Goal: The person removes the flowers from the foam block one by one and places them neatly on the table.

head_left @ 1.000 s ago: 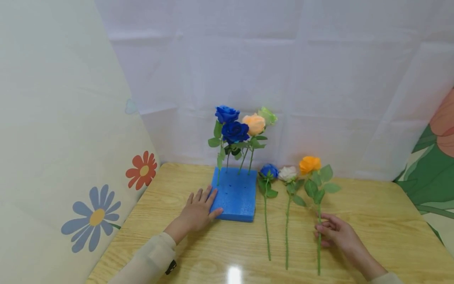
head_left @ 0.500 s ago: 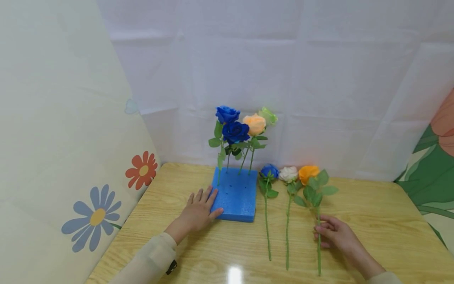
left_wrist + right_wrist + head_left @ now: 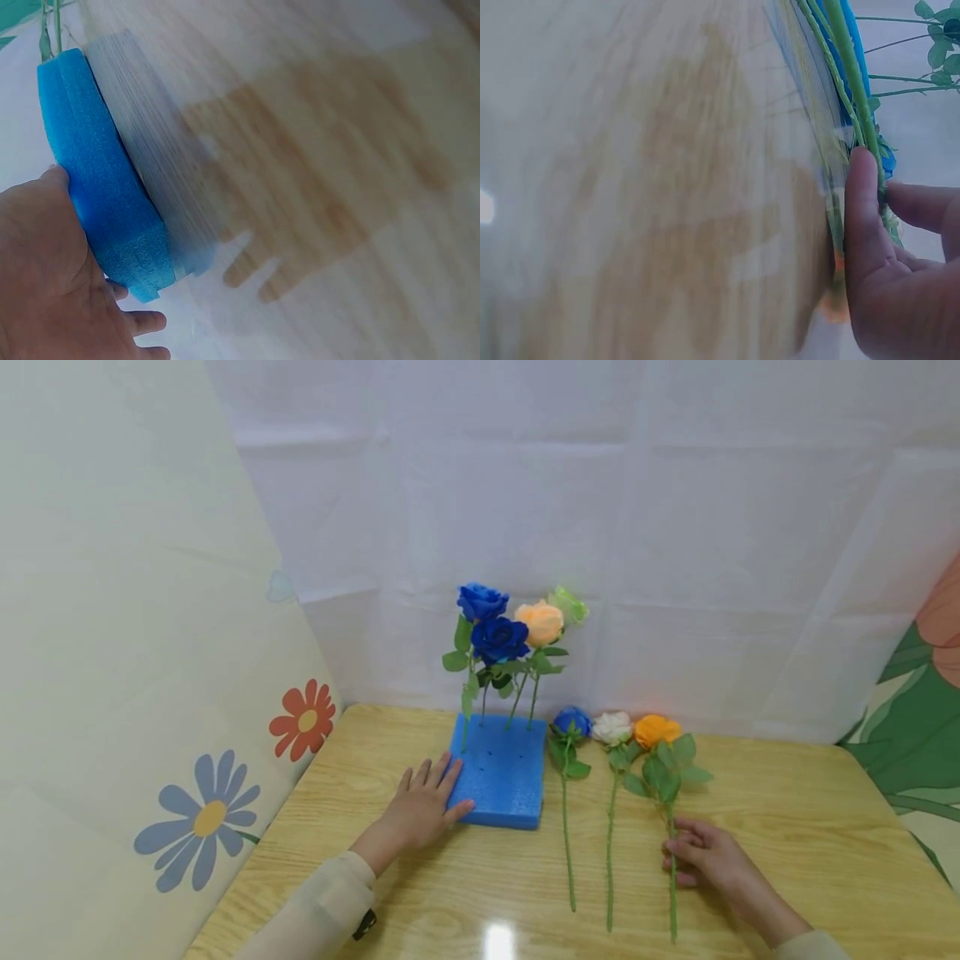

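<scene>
Fingers of my right hand (image 3: 716, 864) pinch the green stem of an orange rose (image 3: 664, 772), its bloom just beyond them, at the back of the wooden worktop (image 3: 787, 827). Over the past second that bloom has sunk from a raised tilt to the level of its neighbours, which in my judgement makes the rose the third of a loose row, though not yet released. Whether the whole stem touches the wood, I cannot tell. Left of those fingers lie a white rose (image 3: 613, 728) and, past it, a loose blue rose (image 3: 573, 722). Farther left, my left hand (image 3: 420, 810), unclenched with fingers spread, rests against a blue foam block (image 3: 501, 789). Beyond its fingertips, rising from the block's far part, stand two blue roses (image 3: 500, 639), a peach rose (image 3: 539, 623) and a pale green rose (image 3: 570, 605).
</scene>
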